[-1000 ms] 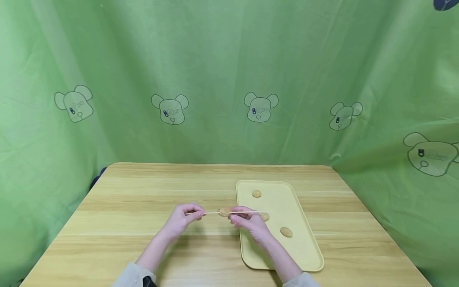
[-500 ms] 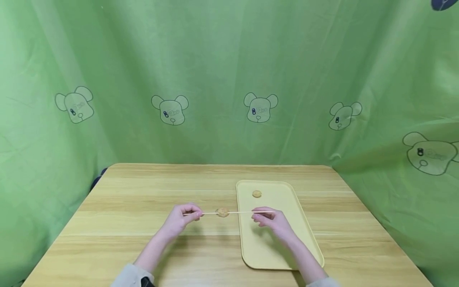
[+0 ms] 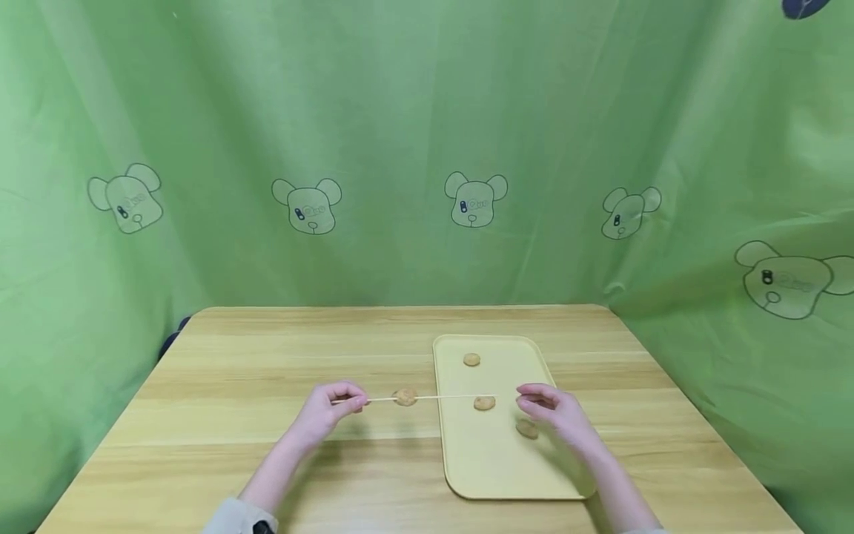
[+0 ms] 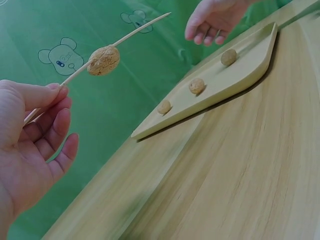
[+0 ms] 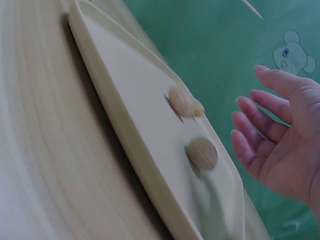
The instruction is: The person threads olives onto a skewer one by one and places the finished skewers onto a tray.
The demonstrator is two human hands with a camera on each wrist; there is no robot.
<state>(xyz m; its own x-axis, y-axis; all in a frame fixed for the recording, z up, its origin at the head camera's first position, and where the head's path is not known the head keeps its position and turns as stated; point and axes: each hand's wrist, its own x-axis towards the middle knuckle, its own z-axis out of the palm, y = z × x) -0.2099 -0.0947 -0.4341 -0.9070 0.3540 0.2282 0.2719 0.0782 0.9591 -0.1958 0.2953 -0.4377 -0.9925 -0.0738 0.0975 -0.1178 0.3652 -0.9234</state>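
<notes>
My left hand (image 3: 322, 411) pinches a thin wooden skewer (image 3: 457, 396) near its left end, between thumb and fingers. One wrinkled brown ball (image 4: 104, 60), which resembles a meatball, is threaded partway along the skewer. The skewer's pointed tip (image 4: 168, 14) extends past the ball over the tray. My right hand (image 3: 557, 415) hovers above the tray's right side, just beyond the tip, with relaxed fingers and nothing in them. On the tray lie three similar balls: a far one (image 3: 471, 360), a middle one (image 3: 484, 403) and a nearer one (image 3: 527, 429) beside my right hand.
The cream-coloured tray (image 3: 494, 467) lies right of centre on a wood-grain table (image 3: 267, 356). Behind and at both sides hangs a green curtain (image 3: 394, 111) printed with bear heads.
My right hand has slid off the skewer and moved right, from beside the threaded ball to past the tip. The left hand keeps its pinch. More of the skewer now shows right of the ball.
</notes>
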